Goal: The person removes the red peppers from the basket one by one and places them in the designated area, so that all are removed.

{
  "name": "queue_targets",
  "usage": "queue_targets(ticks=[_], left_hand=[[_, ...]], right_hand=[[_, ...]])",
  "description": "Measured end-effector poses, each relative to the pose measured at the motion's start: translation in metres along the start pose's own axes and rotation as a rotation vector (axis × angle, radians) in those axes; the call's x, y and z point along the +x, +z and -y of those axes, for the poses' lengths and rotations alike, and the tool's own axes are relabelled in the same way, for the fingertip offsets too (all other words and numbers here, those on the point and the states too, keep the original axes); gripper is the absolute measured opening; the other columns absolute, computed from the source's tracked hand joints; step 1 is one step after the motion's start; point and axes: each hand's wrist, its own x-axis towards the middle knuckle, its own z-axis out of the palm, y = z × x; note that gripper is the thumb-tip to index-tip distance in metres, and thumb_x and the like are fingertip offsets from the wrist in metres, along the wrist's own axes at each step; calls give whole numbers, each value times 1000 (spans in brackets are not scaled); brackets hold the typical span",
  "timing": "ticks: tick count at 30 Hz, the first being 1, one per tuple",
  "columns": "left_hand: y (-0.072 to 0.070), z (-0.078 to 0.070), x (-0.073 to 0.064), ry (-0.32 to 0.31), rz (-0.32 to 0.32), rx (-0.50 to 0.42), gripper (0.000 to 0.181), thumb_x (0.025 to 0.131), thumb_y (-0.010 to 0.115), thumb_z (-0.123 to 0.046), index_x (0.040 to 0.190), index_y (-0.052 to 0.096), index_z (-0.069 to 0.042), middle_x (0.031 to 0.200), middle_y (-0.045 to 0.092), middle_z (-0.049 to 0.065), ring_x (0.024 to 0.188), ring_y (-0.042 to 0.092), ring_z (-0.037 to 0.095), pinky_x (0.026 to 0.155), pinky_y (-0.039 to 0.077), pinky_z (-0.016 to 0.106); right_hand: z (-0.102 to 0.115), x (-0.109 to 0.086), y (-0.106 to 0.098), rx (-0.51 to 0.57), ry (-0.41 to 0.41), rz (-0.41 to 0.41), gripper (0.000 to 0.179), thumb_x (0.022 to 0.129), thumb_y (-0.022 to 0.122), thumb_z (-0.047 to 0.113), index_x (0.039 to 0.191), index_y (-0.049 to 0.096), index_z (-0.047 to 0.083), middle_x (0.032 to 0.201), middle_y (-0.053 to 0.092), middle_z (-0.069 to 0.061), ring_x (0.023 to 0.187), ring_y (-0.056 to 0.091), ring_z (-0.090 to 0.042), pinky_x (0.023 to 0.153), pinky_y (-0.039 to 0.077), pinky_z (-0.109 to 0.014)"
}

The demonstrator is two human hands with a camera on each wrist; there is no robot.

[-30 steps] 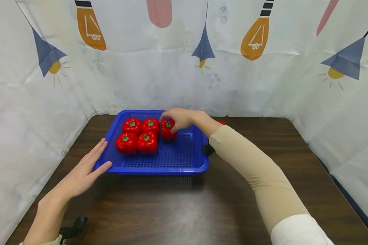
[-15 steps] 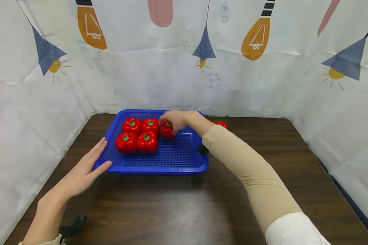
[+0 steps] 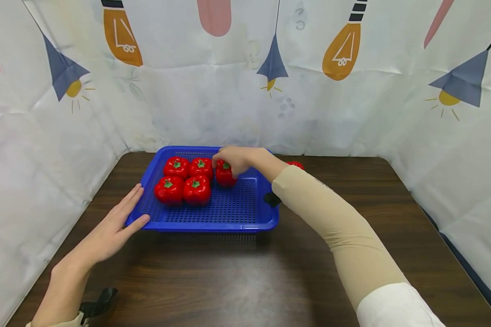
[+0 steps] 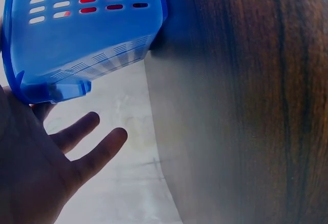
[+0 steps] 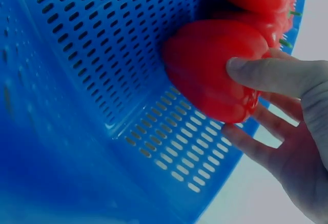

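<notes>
the right hand [image 3: 238, 158] pinches a red pepper [image 5: 210, 75] between thumb and fingers, inside the blue basket [image 3: 225, 227] beneath it; the left hand [image 3: 111, 230], fingers straight, touches the basket. the pepper looks light, stiff and slick, best held round its sides.

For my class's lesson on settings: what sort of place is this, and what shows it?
Probably an indoor work area, perhaps staged: a dark wood-grain table, lamp-patterned white sheeting around three sides, and a blue basket of red peppers.
</notes>
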Motion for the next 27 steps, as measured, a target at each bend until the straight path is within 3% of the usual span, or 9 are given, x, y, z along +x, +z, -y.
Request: queue_targets(ticks=[7, 15, 27], left_hand=[[0, -1, 0, -10, 6, -7, 76, 104, 61, -25, 165, 18, -11, 171, 10, 13, 153, 10, 46, 117, 7, 71], [0, -3, 1, -6, -1, -7, 76, 104, 61, -24, 165, 18, -11, 171, 10, 14, 154, 10, 44, 118, 7, 68], [1, -3, -1, -14, -2, -8, 76, 104, 61, -24, 165, 18, -11, 171, 10, 14, 154, 9, 42, 121, 6, 63]], right_hand=[[1, -18, -8, 17, -29, -41, 60, 83, 73, -6, 139, 59, 13, 139, 53, -6, 124, 47, -22, 92, 50, -33], [-1, -55, -22, 93, -63, -121, 60, 84, 73, -5, 139, 59, 13, 153, 44, -8, 134, 45, -24, 90, 52, -33], [-26, -111, -30, 157, -114, -277, 59, 83, 76, -5, 138, 61, 10, 145, 52, -6, 134, 46, -22, 104, 47, -38]])
